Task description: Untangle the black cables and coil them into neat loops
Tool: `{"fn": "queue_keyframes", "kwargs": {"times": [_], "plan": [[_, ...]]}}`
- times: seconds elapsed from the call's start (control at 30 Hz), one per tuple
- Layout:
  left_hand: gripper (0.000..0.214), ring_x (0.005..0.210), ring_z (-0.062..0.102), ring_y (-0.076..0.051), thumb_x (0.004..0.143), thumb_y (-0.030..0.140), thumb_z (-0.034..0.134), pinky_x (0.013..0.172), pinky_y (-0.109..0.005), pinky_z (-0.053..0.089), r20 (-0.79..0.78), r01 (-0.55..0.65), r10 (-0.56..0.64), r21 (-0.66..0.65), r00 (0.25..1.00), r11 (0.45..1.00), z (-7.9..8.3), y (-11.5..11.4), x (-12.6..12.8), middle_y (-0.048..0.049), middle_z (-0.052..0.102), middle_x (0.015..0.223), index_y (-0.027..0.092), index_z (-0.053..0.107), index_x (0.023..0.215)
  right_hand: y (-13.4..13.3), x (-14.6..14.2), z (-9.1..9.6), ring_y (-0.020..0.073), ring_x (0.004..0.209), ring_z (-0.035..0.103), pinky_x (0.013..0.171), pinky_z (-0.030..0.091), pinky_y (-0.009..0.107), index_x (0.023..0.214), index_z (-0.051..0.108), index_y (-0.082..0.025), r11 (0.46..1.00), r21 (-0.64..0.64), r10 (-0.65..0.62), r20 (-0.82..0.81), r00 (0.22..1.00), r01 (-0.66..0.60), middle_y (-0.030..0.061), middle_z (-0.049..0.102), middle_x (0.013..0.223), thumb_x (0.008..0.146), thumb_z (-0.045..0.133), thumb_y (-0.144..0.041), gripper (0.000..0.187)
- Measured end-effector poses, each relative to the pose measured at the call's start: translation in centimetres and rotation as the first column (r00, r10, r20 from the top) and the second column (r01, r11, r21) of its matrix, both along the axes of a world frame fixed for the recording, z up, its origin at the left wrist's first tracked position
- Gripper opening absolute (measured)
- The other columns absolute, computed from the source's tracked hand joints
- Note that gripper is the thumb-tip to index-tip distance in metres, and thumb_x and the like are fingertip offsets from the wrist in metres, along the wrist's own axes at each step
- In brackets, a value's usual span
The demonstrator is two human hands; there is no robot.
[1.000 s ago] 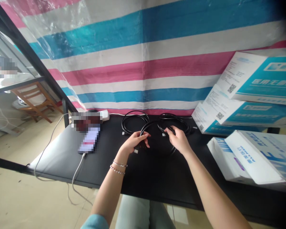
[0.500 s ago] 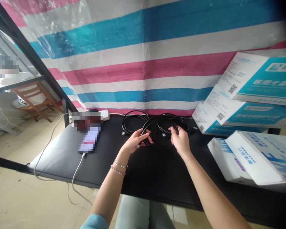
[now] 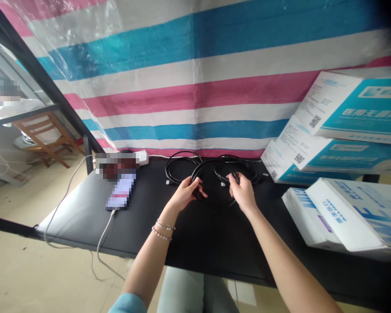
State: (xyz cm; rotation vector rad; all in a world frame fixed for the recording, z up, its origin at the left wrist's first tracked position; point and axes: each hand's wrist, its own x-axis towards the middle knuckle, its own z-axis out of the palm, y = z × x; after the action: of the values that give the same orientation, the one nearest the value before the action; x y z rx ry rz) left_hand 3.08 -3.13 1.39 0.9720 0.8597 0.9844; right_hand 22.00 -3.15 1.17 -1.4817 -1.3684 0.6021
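Between my hands is a looped black cable point(image 3: 211, 162), held just above the black tabletop point(image 3: 195, 243). My left hand point(image 3: 184, 193) is closed around the left side of the loop, thumb on top. My right hand point(image 3: 243, 191) grips the loop's right side. Behind my left hand lies a coiled black cable point(image 3: 171, 167) with a pale tag or connector at its end. Another black coil point(image 3: 256, 171) rests behind my right hand, partly hidden by it and by the held loop.
Blue-and-white boxes point(image 3: 339, 130) are stacked at the right, with white cartons point(image 3: 332, 213) in front. A phone point(image 3: 121, 191) with a charging cable and a white power strip point(image 3: 142, 157) lie at the left. A striped sheet point(image 3: 195, 87) hangs behind. A person point(image 3: 16, 106) is at far left.
My right hand has moved slightly left, closer to my left hand, on the cable. Both hands keep hold of the loop, and the view has shifted a little.
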Motion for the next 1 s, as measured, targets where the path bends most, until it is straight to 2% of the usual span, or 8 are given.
{"fn": "queue_keyframes", "kwargs": {"times": [0.23,0.47,0.57,0.63,0.73,0.83,0.93,1.0], "plan": [[0.034,0.042,0.05,-0.007,0.073,0.046,0.061,0.057,-0.031,0.053,0.031,-0.147,0.145,0.066,0.989,0.987,-0.1,0.2,0.4,0.0097,0.04,0.052,0.017,0.044,0.078,0.2,0.0,-0.2,0.0124,0.042,0.052,0.047,0.044,0.024,0.086,0.051,-0.019,0.984,-0.061,0.167,0.006,0.986,-0.166,-0.0053,0.049,0.046,0.079,0.048,-0.032,0.015],[0.037,0.035,0.04,-0.004,0.071,0.049,0.061,0.048,-0.028,0.051,0.018,-0.266,0.266,0.084,0.964,0.96,-0.1,0.6,0.3,0.0112,0.034,0.048,0.017,0.042,0.074,-0.6,-0.1,0.7,0.0126,0.042,0.056,0.037,0.048,0.024,0.11,0.041,-0.022,0.89,-0.298,0.317,-0.142,0.938,-0.346,-0.0046,0.056,0.063,0.076,0.056,-0.048,0.045],[0.036,0.035,0.038,-0.004,0.072,0.048,0.061,0.046,-0.026,0.049,0.005,-0.278,0.278,0.066,0.961,0.958,-0.1,0.7,0.3,0.0109,0.034,0.048,0.017,0.043,0.073,-0.9,0.0,1.1,0.0115,0.042,0.058,0.039,0.051,0.024,0.118,0.035,-0.024,0.841,-0.343,0.36,-0.22,0.907,-0.417,-0.0046,0.058,0.066,0.075,0.058,-0.048,0.055],[0.035,0.036,0.037,-0.003,0.072,0.048,0.061,0.047,-0.027,0.049,0.017,-0.277,0.276,0.047,0.961,0.96,-0.1,0.7,0.2,0.0107,0.033,0.048,0.017,0.044,0.074,-1.0,0.0,1.3,0.011,0.043,0.058,0.039,0.051,0.023,0.118,0.035,-0.024,0.821,-0.347,0.362,-0.297,0.884,-0.453,-0.0046,0.058,0.067,0.076,0.06,-0.044,0.053],[0.035,0.037,0.037,-0.004,0.072,0.047,0.061,0.048,-0.027,0.049,0.058,-0.294,0.293,0.021,0.954,0.955,-0.1,0.9,-0.2,0.0108,0.032,0.048,0.017,0.044,0.074,-0.9,-0.1,1.4,0.0112,0.046,0.059,0.041,0.051,0.023,0.111,0.041,-0.02,0.852,-0.293,0.3,-0.404,0.864,-0.433,-0.0037,0.058,0.066,0.076,0.062,-0.034,0.044],[0.036,0.038,0.038,-0.004,0.071,0.046,0.063,0.05,-0.028,0.049,0.097,-0.334,0.333,-0.009,0.938,0.943,-0.2,1.2,-0.5,0.011,0.033,0.048,0.017,0.043,0.073,-0.6,-0.2,1.2,0.0141,0.058,0.063,0.055,0.057,0.03,0.103,0.05,-0.015,0.892,-0.201,0.271,-0.479,0.835,-0.405,0.0014,0.062,0.072,0.073,0.066,-0.029,0.037],[0.036,0.038,0.038,-0.004,0.07,0.046,0.064,0.051,-0.028,0.049,0.114,-0.367,0.37,-0.043,0.922,0.929,-0.3,1.3,-0.6,0.0111,0.033,0.047,0.017,0.043,0.073,-0.4,-0.6,0.6,0.0177,0.076,0.065,0.068,0.058,0.034,0.099,0.055,-0.012,0.915,-0.129,0.282,-0.474,0.834,-0.383,0.0071,0.065,0.088,0.068,0.069,-0.028,0.038],[0.036,0.038,0.038,-0.004,0.071,0.046,0.063,0.052,-0.028,0.049,0.118,-0.392,0.396,-0.059,0.91,0.918,-0.3,1.4,-0.7,0.0112,0.033,0.047,0.017,0.042,0.074,-0.3,-1.0,0.2,0.0179,0.078,0.065,0.069,0.057,0.033,0.101,0.055,-0.013,0.91,-0.112,0.318,-0.428,0.846,-0.399,0.0074,0.066,0.092,0.068,0.069,-0.028,0.039]]}}
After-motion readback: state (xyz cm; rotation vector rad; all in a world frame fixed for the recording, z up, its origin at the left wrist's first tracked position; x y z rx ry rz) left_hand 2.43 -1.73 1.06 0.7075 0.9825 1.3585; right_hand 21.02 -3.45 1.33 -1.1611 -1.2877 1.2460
